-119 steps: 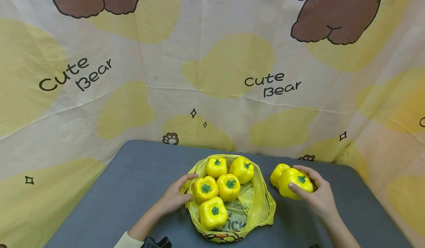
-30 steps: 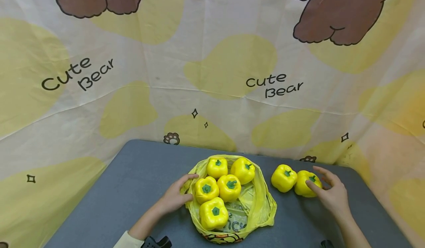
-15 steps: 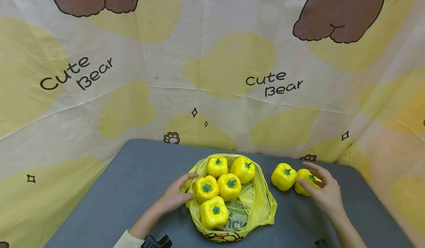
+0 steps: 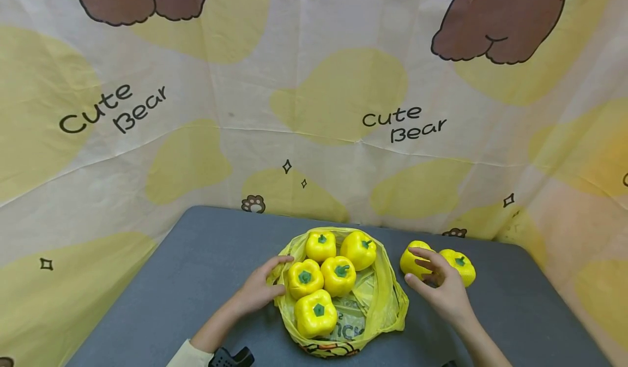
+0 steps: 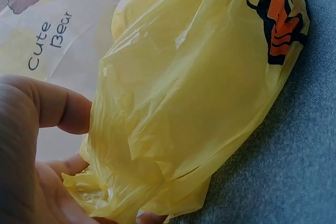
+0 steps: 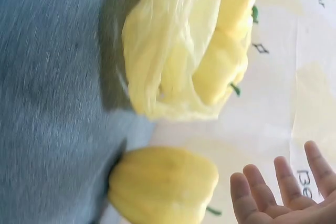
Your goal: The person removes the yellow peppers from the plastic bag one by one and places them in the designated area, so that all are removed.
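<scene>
A thin yellow plastic bag (image 4: 391,308) stands open-mouthed on the table, with several yellow bell peppers (image 4: 314,323) inside, green stems showing. My left hand (image 4: 256,289) holds the bag's left rim; the left wrist view shows gathered plastic (image 5: 113,182) between thumb and fingers. To the right of the bag sit two more bell peppers: a nearer-to-bag one (image 4: 410,258) and a farther one (image 4: 462,269). Over the nearer-to-bag one hovers my right hand (image 4: 444,286), fingers spread and holding nothing. It partly hides that pepper in the head view; the right wrist view shows the hand apart from a pepper (image 6: 163,182).
The dark grey table (image 4: 206,258) extends to both sides of the bag. Behind it hangs a fabric backdrop (image 4: 319,94) printed with bears and lettering. A black wrist strap (image 4: 233,358) shows at the lower edge.
Earlier my right hand held a pepper, then set it down and released it at the right. Since then the hand has moved left above the other loose pepper. My left hand stays put.
</scene>
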Tool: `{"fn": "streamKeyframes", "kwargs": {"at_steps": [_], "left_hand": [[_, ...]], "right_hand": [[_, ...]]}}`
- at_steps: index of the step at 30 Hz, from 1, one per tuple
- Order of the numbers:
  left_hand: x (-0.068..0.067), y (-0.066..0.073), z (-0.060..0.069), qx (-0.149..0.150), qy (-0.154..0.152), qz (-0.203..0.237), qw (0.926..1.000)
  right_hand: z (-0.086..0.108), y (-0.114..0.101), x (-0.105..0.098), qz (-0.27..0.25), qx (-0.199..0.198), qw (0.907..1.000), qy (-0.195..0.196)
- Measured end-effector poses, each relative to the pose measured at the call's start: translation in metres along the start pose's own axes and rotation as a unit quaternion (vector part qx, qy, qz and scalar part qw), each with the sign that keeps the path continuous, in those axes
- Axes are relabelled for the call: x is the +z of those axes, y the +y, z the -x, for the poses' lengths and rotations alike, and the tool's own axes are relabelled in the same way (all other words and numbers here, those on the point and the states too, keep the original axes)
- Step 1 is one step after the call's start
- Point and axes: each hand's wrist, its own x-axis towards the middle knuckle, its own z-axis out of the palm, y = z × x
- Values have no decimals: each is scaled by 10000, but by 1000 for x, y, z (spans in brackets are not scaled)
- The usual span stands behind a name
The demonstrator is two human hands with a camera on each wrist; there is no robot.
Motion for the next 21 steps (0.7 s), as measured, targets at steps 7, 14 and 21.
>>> {"fn": "streamKeyframes", "kwargs": {"at_steps": [7,14,21], "left_hand": [[-1,1,1,-22,3,-29,10000],[0,1,0,-42,-1,-8,10000],[2,-3,-2,33,31,114,9999]], "right_hand": [[1,-7,16,-638,-29,9971,-418],[4,-17,31,-1292,344,9862,-975],[7,-22,49,-1685,721,9699,-1602]]}}
